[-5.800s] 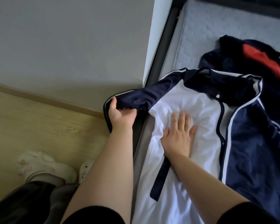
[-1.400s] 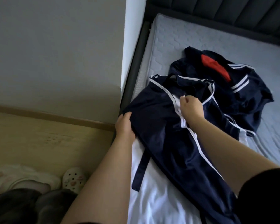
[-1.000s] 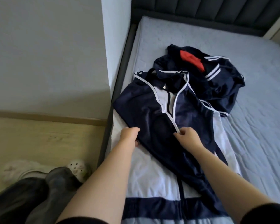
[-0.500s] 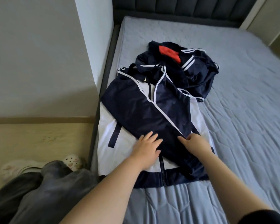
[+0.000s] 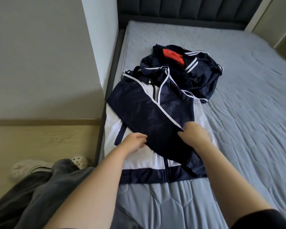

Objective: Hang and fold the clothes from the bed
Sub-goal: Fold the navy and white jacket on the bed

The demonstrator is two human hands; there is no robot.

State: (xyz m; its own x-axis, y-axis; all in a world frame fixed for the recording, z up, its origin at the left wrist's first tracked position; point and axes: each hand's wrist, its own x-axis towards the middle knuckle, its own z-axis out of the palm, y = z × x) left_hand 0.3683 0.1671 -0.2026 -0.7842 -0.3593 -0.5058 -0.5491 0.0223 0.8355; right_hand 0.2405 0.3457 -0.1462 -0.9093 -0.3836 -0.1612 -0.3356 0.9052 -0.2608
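The jacket (image 5: 139, 164) is spread along the near left edge of the bed (image 5: 246, 121). Its folded navy sleeve (image 5: 155, 123) is pinched at opposite edges by the left grip (image 5: 135, 143) and right grip (image 5: 194, 136). Open room is left rightward.

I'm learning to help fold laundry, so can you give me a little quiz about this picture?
1. True or false: the navy and white jacket is hanging up.
2. What colour patch shows on the crumpled garment behind it? A green, B red, C yellow.
3. Fill in: the left hand and right hand both pinch the jacket's folded navy ____.
Key: 1 false, it lies on the bed. 2 B. 3 sleeve.
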